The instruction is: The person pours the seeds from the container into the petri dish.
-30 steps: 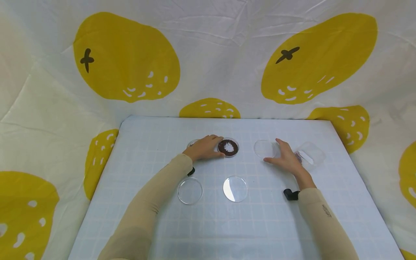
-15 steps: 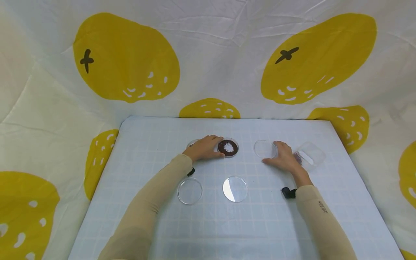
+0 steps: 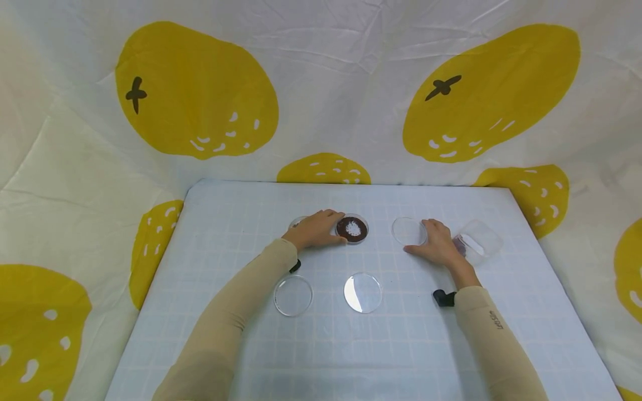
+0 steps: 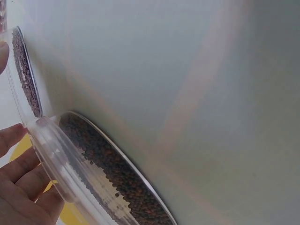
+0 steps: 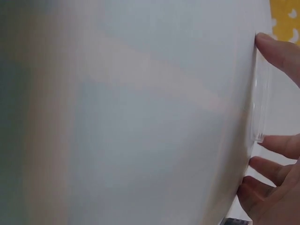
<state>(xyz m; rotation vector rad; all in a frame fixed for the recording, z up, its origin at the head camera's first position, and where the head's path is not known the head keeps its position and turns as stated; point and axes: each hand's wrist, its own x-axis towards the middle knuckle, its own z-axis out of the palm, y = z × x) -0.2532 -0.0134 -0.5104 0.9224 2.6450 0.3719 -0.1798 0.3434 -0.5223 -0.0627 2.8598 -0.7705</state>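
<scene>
My left hand [image 3: 316,231] holds a petri dish [image 3: 366,229] of dark reddish-brown grains with a white heap in the middle, thumb at its near side and fingers at its far side. A second dish [image 4: 56,145] with dark grains stands beside it, close against the fingers in the left wrist view; in the head view the hand mostly covers it. Further right, my right hand [image 3: 437,242] grips a clear petri dish [image 3: 407,230] on the table. Its thumb is by the near rim and the index finger touches the right side, as the right wrist view shows.
Two clear round dishes or lids, one [image 3: 293,296] at left and one [image 3: 363,292] at right, lie nearer to me. A translucent plastic box [image 3: 489,239] with something purplish by its left side sits beyond my right hand. A patterned cloth [image 3: 341,100] rises behind the table.
My right hand has moved slightly left and its fingers have drawn in around the clear dish's rim. The left hand and its dish stay put.
</scene>
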